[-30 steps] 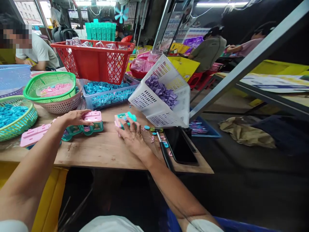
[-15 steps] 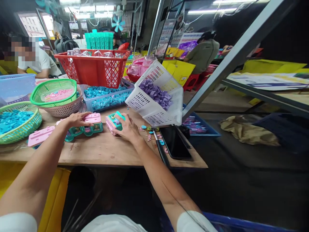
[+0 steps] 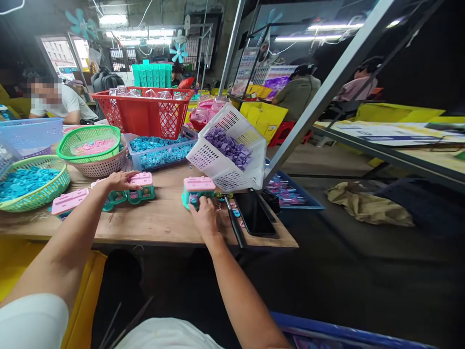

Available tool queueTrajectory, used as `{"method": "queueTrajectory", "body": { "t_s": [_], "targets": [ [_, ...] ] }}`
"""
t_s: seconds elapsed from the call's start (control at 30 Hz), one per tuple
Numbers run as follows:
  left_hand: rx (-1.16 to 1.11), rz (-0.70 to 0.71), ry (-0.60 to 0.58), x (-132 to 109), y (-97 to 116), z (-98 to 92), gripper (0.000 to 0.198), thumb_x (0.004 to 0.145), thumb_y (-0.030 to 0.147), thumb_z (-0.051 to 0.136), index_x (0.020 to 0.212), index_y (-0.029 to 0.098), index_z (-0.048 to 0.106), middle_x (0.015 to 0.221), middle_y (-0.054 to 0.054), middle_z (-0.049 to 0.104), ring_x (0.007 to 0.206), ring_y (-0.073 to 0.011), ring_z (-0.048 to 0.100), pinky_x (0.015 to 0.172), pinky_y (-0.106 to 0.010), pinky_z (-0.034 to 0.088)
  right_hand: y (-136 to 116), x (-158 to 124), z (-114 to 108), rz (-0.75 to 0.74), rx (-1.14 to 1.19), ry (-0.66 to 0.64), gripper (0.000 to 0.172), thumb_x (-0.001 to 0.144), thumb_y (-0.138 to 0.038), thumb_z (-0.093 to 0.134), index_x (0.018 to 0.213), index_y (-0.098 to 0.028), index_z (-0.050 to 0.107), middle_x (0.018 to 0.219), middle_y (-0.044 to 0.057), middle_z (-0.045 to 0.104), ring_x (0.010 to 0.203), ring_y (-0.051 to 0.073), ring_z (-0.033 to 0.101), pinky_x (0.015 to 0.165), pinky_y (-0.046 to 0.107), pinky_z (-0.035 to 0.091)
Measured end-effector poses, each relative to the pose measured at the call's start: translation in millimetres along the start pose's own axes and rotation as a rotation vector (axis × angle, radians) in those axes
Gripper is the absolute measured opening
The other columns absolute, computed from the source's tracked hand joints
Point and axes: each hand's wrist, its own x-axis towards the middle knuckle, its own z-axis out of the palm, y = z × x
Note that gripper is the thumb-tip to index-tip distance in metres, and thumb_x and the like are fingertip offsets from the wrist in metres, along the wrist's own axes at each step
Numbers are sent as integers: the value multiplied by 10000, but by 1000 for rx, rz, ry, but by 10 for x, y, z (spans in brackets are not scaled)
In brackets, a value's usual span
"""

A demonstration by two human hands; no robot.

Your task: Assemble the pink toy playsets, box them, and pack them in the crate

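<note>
On the wooden table (image 3: pixel 160 220) my right hand (image 3: pixel 205 213) grips the front of a small pink-lidded teal plastic toy box (image 3: pixel 199 184), which stands upright. Its fingertips are at the lower front of the box, partly hidden from me. Farther left, my left hand (image 3: pixel 121 181) is closed over the top of another such toy box (image 3: pixel 143 179), thumb toward me. That box stands in a row with more teal boxes, partly covered by my left forearm. One more pink-lidded box (image 3: pixel 70 199) is left of the forearm.
A tilted white basket (image 3: pixel 232 179) holds purple pieces. A phone (image 3: pixel 254 213) and a black-handled tool (image 3: pixel 236 225) lie at the right edge. Behind are a red basket (image 3: pixel 136 114), a tub (image 3: pixel 160 157) of blue pieces and green baskets (image 3: pixel 89 138). A metal post (image 3: pixel 319 92) slants past.
My right hand has turned its toy box from lying tilted to upright, pink lid on top, and shifted slightly right. My left hand remains on its box. The view has shifted slightly.
</note>
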Motion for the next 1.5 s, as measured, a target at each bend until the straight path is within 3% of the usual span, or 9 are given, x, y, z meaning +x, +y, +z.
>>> {"method": "queueTrajectory", "body": {
  "t_s": [0.2,0.3,0.43,0.63,0.8,0.97,1.07,1.27,1.5],
  "targets": [
    [-17,2,-2,-16,-1,27,982,775,828,481,1589,319,272,1485,-107,555,1289,-320,579,1034,-342,427,-267,-60,107,-162,-4,-116,214,971,-352,558,1080,-199,662,1117,110,682,1039,246,652,844,326,488],
    [-25,29,12,-26,-21,62,1001,758,845,488,1586,320,282,1495,-118,543,1308,-323,564,1053,-364,420,-303,6,20,-250,28,31,235,940,-354,593,1104,-205,672,1176,131,631,1097,274,595,906,364,477],
    [-41,81,11,-43,-51,109,1036,727,866,506,1582,321,295,1492,-121,547,1334,-339,542,1075,-390,407,-103,285,-69,-254,85,224,617,820,-421,735,1365,-194,557,1414,188,449,1278,378,439,1029,508,421],
    [-64,102,14,-62,26,149,1026,728,862,515,1580,335,298,1491,-88,553,1324,-328,549,1086,-371,394,-108,703,-7,-525,187,-113,718,815,-222,727,1481,-181,460,1501,155,389,1387,254,432,1168,379,362],
    [-96,193,101,-395,59,106,1055,764,830,509,1614,287,196,1605,-116,391,1432,-350,403,1155,-441,320,-330,649,3,-586,113,-202,810,789,-303,771,1516,-210,427,1578,143,338,1448,303,358,1191,462,332],
    [-119,-288,562,-1047,-341,212,864,909,758,331,1592,229,292,1563,-129,430,1421,-342,372,1185,-451,266,-492,611,-21,-642,58,-153,843,804,-510,747,1538,-288,397,1610,144,296,1483,358,293,1175,583,292],
    [-131,-552,452,-1308,-568,384,838,908,773,303,1568,260,356,1546,-132,454,1381,-383,401,1116,-490,334,-713,617,49,-711,-4,-164,775,865,-595,659,1539,-318,396,1624,130,303,1497,369,252,1168,628,246],
    [-132,-309,194,-1194,-625,476,753,892,798,329,1499,372,460,1506,-71,525,1330,-382,472,1064,-528,340,-834,605,213,-730,-99,-160,592,971,-587,509,1508,-345,449,1536,125,468,1403,334,393,1131,621,271],
    [-168,-55,246,-841,-615,418,719,882,783,400,1465,376,505,1424,-45,597,1276,-319,504,1009,-419,361,-494,574,174,-712,-162,-78,582,982,-603,460,1505,-346,463,1500,127,510,1348,330,435,1102,583,296]
  ]
}}
